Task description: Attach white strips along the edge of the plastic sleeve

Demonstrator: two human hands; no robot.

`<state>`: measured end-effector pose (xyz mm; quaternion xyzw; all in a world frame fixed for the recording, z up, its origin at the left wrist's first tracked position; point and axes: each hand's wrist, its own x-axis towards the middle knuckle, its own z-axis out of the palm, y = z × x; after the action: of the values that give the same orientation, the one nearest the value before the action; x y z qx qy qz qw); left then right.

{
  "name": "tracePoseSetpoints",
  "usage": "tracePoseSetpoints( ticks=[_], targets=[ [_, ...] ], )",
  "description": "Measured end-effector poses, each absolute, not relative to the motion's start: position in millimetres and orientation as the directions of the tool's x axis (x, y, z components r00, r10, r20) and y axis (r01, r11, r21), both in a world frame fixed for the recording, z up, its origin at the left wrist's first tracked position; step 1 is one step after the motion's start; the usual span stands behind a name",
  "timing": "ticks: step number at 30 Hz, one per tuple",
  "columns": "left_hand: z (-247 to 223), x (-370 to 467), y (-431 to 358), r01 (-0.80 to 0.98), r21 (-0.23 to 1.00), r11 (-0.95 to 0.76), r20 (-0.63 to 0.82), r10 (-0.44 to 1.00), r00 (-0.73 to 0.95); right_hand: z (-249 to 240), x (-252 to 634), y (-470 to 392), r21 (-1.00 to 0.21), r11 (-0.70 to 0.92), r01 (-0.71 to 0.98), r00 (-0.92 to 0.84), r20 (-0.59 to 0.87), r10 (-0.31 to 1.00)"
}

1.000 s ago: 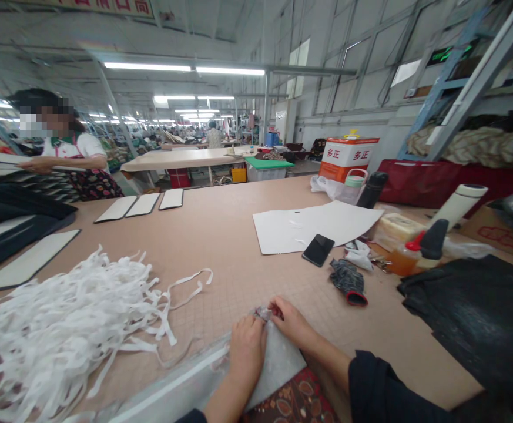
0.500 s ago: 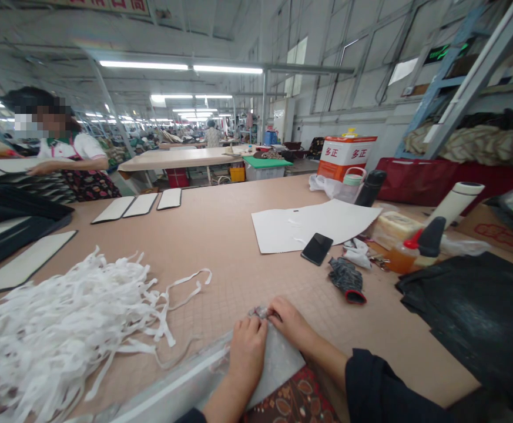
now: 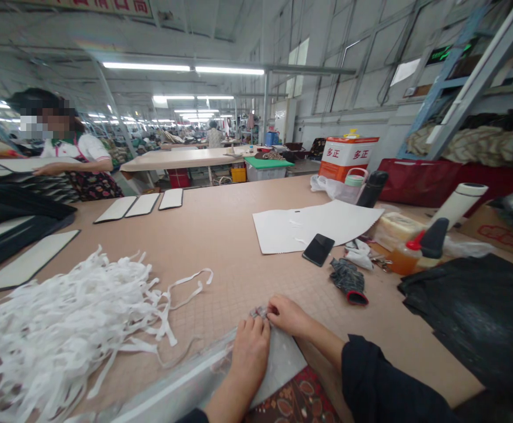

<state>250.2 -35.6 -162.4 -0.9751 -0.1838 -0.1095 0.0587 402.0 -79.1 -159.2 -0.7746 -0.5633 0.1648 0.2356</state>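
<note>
At the near edge of the table, my left hand (image 3: 251,348) lies over a light grey, slightly sheer fabric (image 3: 284,359), fingers bent down on its gathered far end. Close beside it, my right hand (image 3: 289,317) pinches the same bunched, grey-patterned end between thumb and fingers. The fingertips nearly meet there, and what lies under them is partly hidden. A white band (image 3: 181,370) runs along the fabric's left side. Below the grey fabric shows a dark red cloth (image 3: 302,396) with a leaf pattern. To the left spreads a heap of white fabric strips (image 3: 75,320).
Right of my hands lie a knitted glove (image 3: 348,281), a phone (image 3: 318,249), a white sheet (image 3: 309,223), an orange bottle (image 3: 403,258) and black material (image 3: 480,305). Black-edged white panels (image 3: 141,205) lie at the far left, near a person (image 3: 93,150) handling similar panels.
My hands stay at the gathered end of the fabric, with only a slight shift of the fingers. My right forearm has moved a little. The view has shifted slightly.
</note>
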Motion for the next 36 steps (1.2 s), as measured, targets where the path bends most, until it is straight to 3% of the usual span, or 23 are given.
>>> tracePoseSetpoints(
  ticks=[10, 17, 21, 25, 28, 32, 36],
  targets=[
    [-160, 253, -33, 0.363, -0.033, -0.931, 0.164, 0.353, 0.921, -160, 407, -70, -0.55, -0.302, 0.779, 0.309, -0.083, 0.947],
    [-157, 253, -33, 0.379, 0.016, -0.925, 0.126, 0.377, 0.917, -158, 402, -72, -0.56, -0.315, 0.766, 0.358, -0.034, 0.933],
    [-153, 253, -32, 0.459, 0.132, -0.879, 0.1, 0.472, 0.876, -152, 395, -79, -0.586, -0.3, 0.753, 0.385, 0.023, 0.923],
    [-148, 252, -25, 0.536, 0.32, -0.782, 0.057, 0.58, 0.812, -157, 387, -90, -0.662, -0.181, 0.728, 0.317, 0.09, 0.944],
    [-145, 248, -19, 0.571, 0.385, -0.725, 0.005, 0.62, 0.785, -164, 385, -95, -0.661, -0.127, 0.74, 0.27, 0.119, 0.955],
    [-143, 241, -18, 0.519, 0.28, -0.807, 0.011, 0.544, 0.839, -161, 382, -98, -0.594, -0.037, 0.804, 0.165, 0.162, 0.973],
    [-144, 234, -22, 0.378, 0.128, -0.917, 0.032, 0.385, 0.922, -152, 375, -106, -0.444, 0.073, 0.893, 0.005, 0.172, 0.985]
  ],
)
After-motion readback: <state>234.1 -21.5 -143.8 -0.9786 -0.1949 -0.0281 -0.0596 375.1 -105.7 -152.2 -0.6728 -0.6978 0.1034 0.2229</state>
